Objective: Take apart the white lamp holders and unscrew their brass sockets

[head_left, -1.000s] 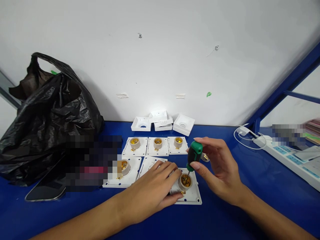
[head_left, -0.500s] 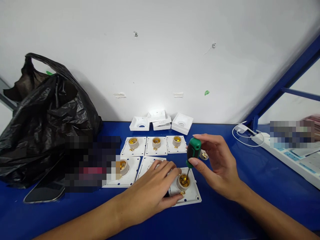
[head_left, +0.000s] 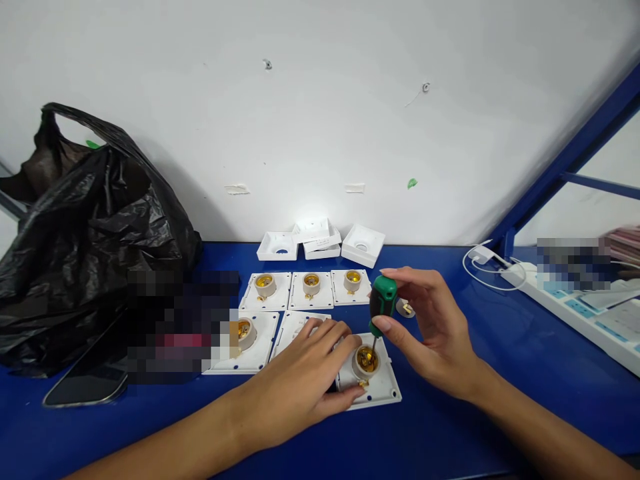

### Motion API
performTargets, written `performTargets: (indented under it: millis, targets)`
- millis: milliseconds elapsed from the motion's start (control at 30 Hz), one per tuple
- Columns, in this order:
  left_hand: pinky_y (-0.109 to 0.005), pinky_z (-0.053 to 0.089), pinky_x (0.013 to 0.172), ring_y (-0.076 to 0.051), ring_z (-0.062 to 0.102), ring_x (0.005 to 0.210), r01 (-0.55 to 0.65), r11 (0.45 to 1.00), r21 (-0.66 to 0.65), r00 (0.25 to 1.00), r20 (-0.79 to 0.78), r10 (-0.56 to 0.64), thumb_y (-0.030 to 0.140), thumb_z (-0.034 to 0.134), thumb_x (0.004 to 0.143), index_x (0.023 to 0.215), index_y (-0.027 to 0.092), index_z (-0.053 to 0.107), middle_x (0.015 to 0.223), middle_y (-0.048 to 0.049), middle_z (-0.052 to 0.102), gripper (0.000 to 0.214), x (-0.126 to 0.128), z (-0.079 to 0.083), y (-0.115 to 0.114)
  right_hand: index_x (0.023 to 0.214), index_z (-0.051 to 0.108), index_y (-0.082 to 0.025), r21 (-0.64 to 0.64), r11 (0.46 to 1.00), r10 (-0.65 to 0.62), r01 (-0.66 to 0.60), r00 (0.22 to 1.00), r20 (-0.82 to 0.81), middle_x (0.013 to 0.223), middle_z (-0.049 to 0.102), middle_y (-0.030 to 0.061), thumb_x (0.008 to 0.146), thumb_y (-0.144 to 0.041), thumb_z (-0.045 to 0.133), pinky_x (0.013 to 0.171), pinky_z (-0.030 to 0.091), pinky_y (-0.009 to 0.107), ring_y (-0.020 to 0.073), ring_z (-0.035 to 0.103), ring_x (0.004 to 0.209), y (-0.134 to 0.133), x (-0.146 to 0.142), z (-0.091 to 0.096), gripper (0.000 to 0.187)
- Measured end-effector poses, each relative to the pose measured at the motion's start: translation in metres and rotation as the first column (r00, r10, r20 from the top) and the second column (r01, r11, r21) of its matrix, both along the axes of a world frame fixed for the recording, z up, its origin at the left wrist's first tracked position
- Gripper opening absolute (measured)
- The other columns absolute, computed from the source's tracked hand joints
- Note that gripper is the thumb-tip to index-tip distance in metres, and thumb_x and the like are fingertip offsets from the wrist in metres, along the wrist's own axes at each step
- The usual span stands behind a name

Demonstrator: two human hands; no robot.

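Scrwdrvr (head_left: 383,301) more upright; half-curled R hand (head_left: 443,337) grips.

1. We can read no text, brand, number or sign.
2. Near the far edge of the blue surface (head_left: 505,347), one white cover (head_left: 323,246) carries faint marks (too small for us to make out).
3. Toward the right edge, any lettering on the power strip (head_left: 577,308) is illegible to us.

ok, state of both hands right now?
Left hand: open, resting against the white base plate.
Right hand: closed, holding the green-and-black screwdriver.
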State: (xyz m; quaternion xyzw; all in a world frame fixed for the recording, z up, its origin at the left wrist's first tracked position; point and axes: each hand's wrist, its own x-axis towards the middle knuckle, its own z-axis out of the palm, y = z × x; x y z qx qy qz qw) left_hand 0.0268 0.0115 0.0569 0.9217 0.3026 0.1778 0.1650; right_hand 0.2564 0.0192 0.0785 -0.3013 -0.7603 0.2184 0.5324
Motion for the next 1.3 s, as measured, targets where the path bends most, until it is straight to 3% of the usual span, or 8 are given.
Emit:
performTargets:
  millis: [200, 533, 700, 967, 1167, 1300]
  targets:
    - [-0.048, 0.052, 0.104, -0.03, 0.061, 0.118, 0.006, 0.999, -0.035, 1.0, -0.009, -0.007, 0.037, 0.074, 0.101, 0.131, 0.023, 0.058, 0.126, -0.0083, 0.064, 0.037, 0.0, 0.001, -0.001, 0.143, 0.056, -0.037, 0.024, 0.999, 0.025, -0.023, 0.996, -0.088, 0.105, 0.064, -0.0004, 0.095, -0.013, 0.075, 0.082, 0.061, 0.033, 0.017, 0.068, 0.09, 0.0, -0.005, -0.001, 0.058]
    - [-0.047, 0.053, 0.103, -0.03, 0.061, 0.116, 0.002, 0.998, -0.06, 1.0, 0.016, -0.001, 0.036, 0.075, 0.1, 0.135, 0.025, 0.058, 0.122, -0.0069, 0.065, 0.039, 0.0, 0.0, 0.0, 0.141, 0.057, -0.037, 0.043, 0.999, -0.006, 0.009, 0.998, -0.062, 0.119, 0.068, 0.0026, 0.095, -0.02, 0.078, 0.077, 0.065, 0.033, 0.0161, 0.068, 0.084, -0.002, -0.007, -0.003, 0.054]
    - [-0.047, 0.053, 0.105, -0.03, 0.061, 0.119, 0.003, 0.999, -0.053, 1.0, 0.011, -0.003, 0.035, 0.075, 0.1, 0.134, 0.024, 0.058, 0.125, -0.0069, 0.065, 0.039, 0.0, 0.0, 0.0, 0.145, 0.054, -0.037, -0.006, 1.0, 0.017, -0.017, 0.999, -0.035, 0.13, 0.066, 0.004, 0.096, -0.02, 0.076, 0.083, 0.065, 0.033, 0.0169, 0.069, 0.094, -0.002, -0.005, -0.006, 0.056]
    - [-0.049, 0.052, 0.107, -0.03, 0.061, 0.119, 0.017, 0.998, -0.06, 1.0, 0.003, -0.017, 0.034, 0.073, 0.102, 0.129, 0.024, 0.058, 0.128, -0.0074, 0.064, 0.033, 0.001, 0.003, 0.001, 0.16, 0.037, -0.041, -0.179, 0.971, 0.179, -0.156, 0.977, 0.118, 0.141, 0.063, 0.0072, 0.109, -0.02, 0.054, 0.107, 0.057, 0.047, 0.0235, 0.066, 0.123, -0.006, 0.004, 0.005, 0.057]
    - [-0.047, 0.053, 0.104, -0.03, 0.061, 0.119, 0.008, 0.997, -0.079, 1.0, 0.012, -0.007, 0.034, 0.073, 0.102, 0.13, 0.024, 0.058, 0.127, -0.0074, 0.065, 0.034, 0.0, 0.003, 0.001, 0.152, 0.051, -0.042, -0.057, 0.972, 0.23, -0.227, 0.971, 0.063, 0.127, 0.065, 0.0018, 0.101, -0.015, 0.069, 0.102, 0.055, 0.037, 0.0193, 0.062, 0.113, -0.002, 0.004, 0.009, 0.059]
    - [-0.048, 0.049, 0.111, -0.031, 0.06, 0.127, 0.032, 0.997, -0.073, 0.999, 0.02, -0.031, 0.035, 0.073, 0.102, 0.127, 0.024, 0.058, 0.13, -0.0074, 0.065, 0.031, 0.0, 0.002, 0.002, 0.154, 0.05, -0.043, -0.224, 0.925, 0.323, -0.307, 0.946, 0.039, 0.139, 0.064, 0.0021, 0.107, -0.015, 0.059, 0.111, 0.05, 0.04, 0.0204, 0.061, 0.127, -0.002, 0.004, 0.011, 0.056]
